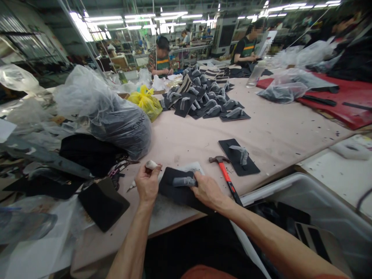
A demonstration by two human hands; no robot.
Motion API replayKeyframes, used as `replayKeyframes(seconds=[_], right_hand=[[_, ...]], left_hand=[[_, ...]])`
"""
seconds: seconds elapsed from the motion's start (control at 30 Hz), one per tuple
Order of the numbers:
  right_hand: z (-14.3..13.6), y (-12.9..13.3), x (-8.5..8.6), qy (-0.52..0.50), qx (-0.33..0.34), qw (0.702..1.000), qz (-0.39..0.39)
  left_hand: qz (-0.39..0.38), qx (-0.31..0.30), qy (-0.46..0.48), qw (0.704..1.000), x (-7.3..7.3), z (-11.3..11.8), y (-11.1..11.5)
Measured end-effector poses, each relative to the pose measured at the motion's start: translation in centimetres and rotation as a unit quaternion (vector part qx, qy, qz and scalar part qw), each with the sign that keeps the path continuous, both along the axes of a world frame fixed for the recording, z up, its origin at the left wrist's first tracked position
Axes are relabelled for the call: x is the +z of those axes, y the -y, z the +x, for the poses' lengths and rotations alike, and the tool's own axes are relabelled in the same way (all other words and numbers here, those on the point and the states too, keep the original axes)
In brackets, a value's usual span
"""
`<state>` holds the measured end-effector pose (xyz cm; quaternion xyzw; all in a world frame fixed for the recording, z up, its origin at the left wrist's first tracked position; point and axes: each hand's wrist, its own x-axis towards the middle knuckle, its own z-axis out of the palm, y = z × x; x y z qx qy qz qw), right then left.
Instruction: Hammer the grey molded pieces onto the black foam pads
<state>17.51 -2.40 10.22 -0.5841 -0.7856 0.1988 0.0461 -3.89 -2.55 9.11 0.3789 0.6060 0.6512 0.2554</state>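
My left hand [147,184] is closed around a small white tube-like object [151,165]. Its rounded end shows above the thumb, and a pointed tip sticks out at the lower left; the hand hides the middle. My right hand [207,190] grips a black panel [170,178] by its right side, its fingers at the end of the plastic-wrapped strap handle [183,181]. The panel lies tilted near the table's front edge, over a pale slab. To the right rest a red-handled claw hammer [225,172] and another black panel with a wrapped handle [240,157].
Many similar panels are heaped [203,93] at the back. Stuffed plastic bags [116,116] and a yellow bag [147,102] line the left. A grey bin [279,186] stands at right, below the table edge. Two people work across the table.
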Motion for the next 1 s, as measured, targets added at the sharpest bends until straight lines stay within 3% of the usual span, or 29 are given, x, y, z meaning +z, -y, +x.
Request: replayKeyframes(seconds=[0.13,0.3,0.4,0.5,0.7,1.0], right_hand=[[-0.7,1.6,-2.1,-0.078,-0.068,0.994,-0.044],[-1.6,3.3,-4.0,-0.2,-0.085,0.975,-0.053],[-2.0,3.7,-4.2,-0.24,-0.077,0.966,-0.061],[-2.3,4.0,-4.3,-0.28,-0.09,0.952,-0.089],[-2.2,4.3,-4.5,-0.325,-0.112,0.93,-0.131],[-1.7,3.9,-4.3,-0.365,-0.089,0.899,-0.223]], left_hand=[[-0.004,-0.034,0.04,0.999,-0.3,0.7,-0.9],[-0.034,-0.116,0.106,0.987,-4.1,3.1,-2.9],[-0.058,-0.164,0.089,0.981,-6.4,4.1,-3.8],[-0.068,-0.174,0.071,0.98,-7.7,4.3,-4.1],[-0.04,-0.14,0.078,0.986,-8.1,3.3,-3.1],[-0.078,-0.164,0.013,0.983,-8.7,2.8,-2.7]])
